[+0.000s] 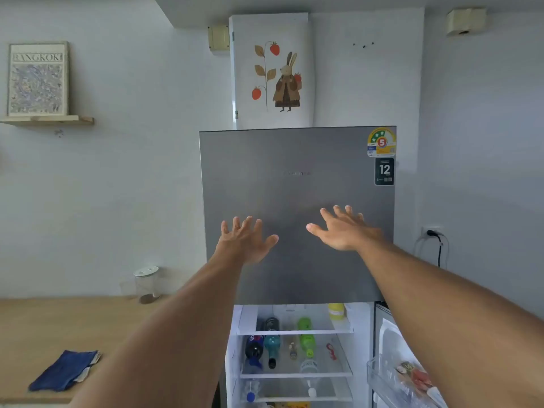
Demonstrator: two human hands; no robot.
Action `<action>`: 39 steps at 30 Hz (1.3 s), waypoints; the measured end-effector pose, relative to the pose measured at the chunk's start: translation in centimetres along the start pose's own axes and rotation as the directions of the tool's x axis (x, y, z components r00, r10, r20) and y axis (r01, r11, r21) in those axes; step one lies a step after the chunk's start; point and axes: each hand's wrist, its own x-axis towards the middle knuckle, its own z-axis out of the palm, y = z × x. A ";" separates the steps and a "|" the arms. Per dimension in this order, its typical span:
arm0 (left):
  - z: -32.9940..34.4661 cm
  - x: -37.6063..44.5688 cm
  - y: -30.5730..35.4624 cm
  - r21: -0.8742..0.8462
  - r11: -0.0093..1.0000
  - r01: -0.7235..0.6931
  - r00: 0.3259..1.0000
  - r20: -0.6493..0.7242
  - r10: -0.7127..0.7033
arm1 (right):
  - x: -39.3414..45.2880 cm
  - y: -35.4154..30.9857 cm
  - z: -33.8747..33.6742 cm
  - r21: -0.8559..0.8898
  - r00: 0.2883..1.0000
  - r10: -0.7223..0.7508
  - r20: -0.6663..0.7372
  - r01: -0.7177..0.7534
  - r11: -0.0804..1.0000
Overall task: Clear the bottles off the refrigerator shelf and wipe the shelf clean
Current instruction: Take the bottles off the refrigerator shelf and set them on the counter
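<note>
My left hand (247,240) and my right hand (344,229) are both held out with fingers spread in front of the grey upper door of the refrigerator (297,201), holding nothing. Below, the lower compartment is open. On a glass shelf (338,369) several bottles lie on their sides: a dark bottle with a red and blue label (253,347), a teal bottle (272,348), a green bottle (306,340) and a small clear one (292,350). A folded blue cloth (66,369) lies on the wooden counter at the lower left.
The open lower door (394,378) at the right holds packets in its bin. A wooden counter (44,325) runs left of the fridge with a glass jar (146,282) at the wall. A plug and cable (435,240) hang on the right wall.
</note>
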 end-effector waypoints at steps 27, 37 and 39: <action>18.1 -8.1 -0.9 0.026 0.999 -0.023 0.943 0.331 0.013 | -5.9 0.5 17.5 -0.052 0.948 0.049 0.314 -0.034 0.998; 25.8 -12.5 -1.1 -0.056 0.998 -0.004 0.884 0.467 0.030 | -9.3 1.1 27.5 -0.051 0.881 0.085 0.466 -0.069 0.996; 26.4 -12.7 -1.3 -0.071 0.997 -0.013 0.877 0.478 0.045 | -10.0 1.0 28.3 -0.044 0.872 0.095 0.480 -0.084 0.995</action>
